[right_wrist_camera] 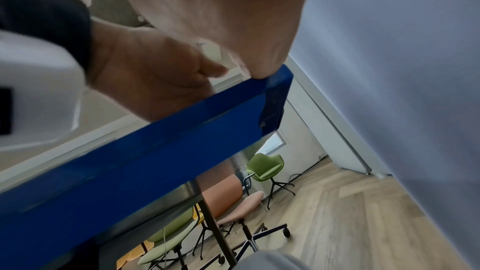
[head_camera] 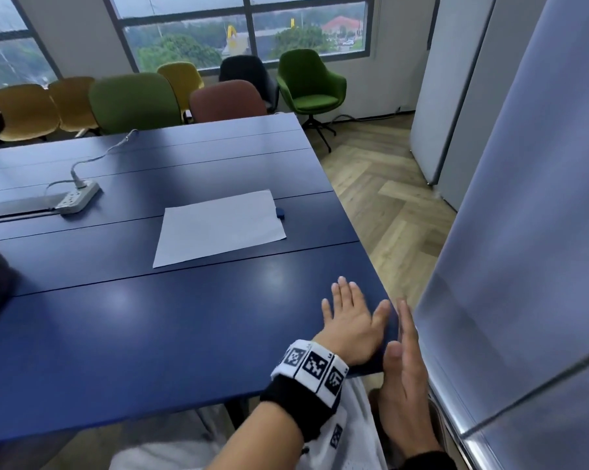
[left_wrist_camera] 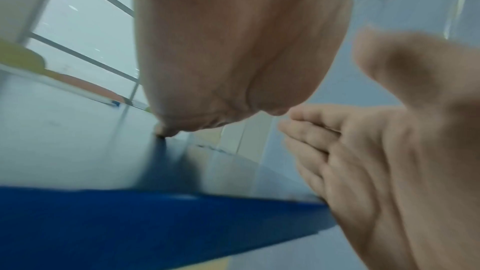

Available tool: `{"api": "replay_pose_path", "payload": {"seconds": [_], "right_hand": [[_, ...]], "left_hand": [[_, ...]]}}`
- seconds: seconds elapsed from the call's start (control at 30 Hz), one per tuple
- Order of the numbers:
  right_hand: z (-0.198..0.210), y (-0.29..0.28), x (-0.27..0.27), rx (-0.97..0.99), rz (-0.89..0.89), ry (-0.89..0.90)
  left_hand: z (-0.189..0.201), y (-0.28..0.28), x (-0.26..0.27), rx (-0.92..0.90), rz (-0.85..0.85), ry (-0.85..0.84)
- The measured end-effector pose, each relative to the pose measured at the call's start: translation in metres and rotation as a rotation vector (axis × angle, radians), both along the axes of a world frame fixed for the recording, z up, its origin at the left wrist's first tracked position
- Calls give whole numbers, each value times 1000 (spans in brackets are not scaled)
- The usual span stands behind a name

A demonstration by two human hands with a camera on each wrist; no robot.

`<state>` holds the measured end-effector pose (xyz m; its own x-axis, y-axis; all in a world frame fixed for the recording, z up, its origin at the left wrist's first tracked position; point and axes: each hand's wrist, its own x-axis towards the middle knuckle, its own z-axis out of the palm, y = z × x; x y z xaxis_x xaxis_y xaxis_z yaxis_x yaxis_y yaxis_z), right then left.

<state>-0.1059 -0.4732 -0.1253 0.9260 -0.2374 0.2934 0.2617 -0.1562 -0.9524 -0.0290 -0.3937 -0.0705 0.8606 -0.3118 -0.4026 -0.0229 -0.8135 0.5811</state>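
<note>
The left hand lies flat, palm down, on the blue table, close to its near right corner. Its fingers are straight and slightly spread, grasping nothing. A black and white patterned band wraps that wrist. The right hand stands on edge just beside the same corner, off the tabletop, with its fingers straight and together and the thumb on top. It is released too and holds nothing. The wrist views are blurred, and whether this hand touches the table's edge cannot be told.

Further along the table, well apart from both hands, a white sheet of paper lies flat, with a small blue object at its far right corner. A white power strip sits to the left of the sheet. Coloured chairs line the far side under the windows. A grey partition rises just right of the right hand.
</note>
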Motion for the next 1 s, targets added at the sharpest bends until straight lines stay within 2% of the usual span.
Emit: {"api": "replay_pose_path", "payload": {"seconds": [0.07,0.17,0.23,0.33,0.47,0.5,0.57,0.6,0.7,0.8,0.9,1.0], "right_hand": [[-1,-3,-1,-2,3,-3],[0,-4,-2,-36,20,-8],[0,-4,-2,-46,44,-8],[0,-5,-4,-49,73,-22],[3,-9,-7,-2,106,0],[3,-9,-7,21,114,-3],[2,-11,-8,57,119,-13],[1,-12,-8,54,117,-19],[-2,-13,-8,-1,115,-21],[-3,-10,-8,-33,132,-7],[-3,-8,-7,-44,111,-34],[-3,-8,-6,-50,97,-40]], "left_hand": [[-3,22,-3,-13,158,-70],[-22,65,-24,272,351,-197],[-39,77,-34,359,370,-243],[-58,57,-33,299,293,-227],[-32,3,-27,229,34,-287],[-23,-4,-26,161,-4,-230],[-5,1,-20,18,65,-129],[2,15,-12,12,140,-133],[16,78,18,239,311,-182],[12,131,44,489,333,-112],[-3,126,52,539,269,-70],[-11,81,53,502,167,-94]]}}
